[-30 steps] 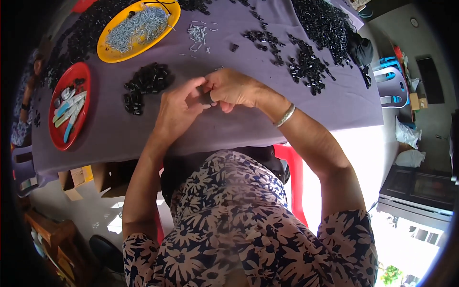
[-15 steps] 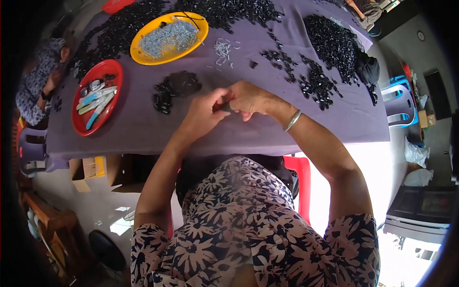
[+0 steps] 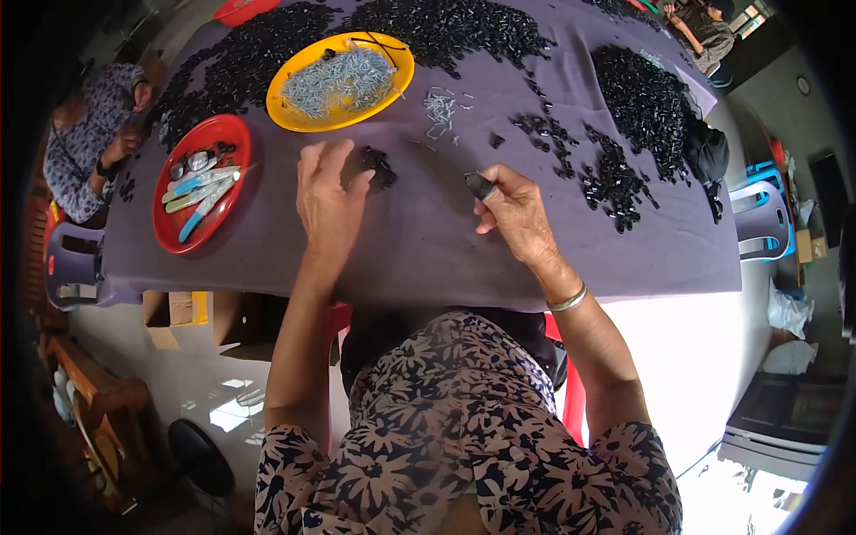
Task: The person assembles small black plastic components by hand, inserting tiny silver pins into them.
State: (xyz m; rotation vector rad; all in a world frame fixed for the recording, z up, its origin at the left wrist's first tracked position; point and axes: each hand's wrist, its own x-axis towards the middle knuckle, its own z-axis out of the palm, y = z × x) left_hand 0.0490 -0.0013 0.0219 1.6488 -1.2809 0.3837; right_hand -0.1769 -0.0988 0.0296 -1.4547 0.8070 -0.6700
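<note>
Between right fingertips (image 3: 489,189): small black part (image 3: 480,185).

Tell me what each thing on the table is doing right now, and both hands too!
Left hand: open, fingers spread, resting on a small pile of black pieces.
Right hand: pinching one small black piece at its fingertips.
Yellow plate: holding a heap of silver pins.
Red plate: holding glasses and a few tools, lying flat.
Purple cloth: spread over the table.
Blue chair: empty.
</note>
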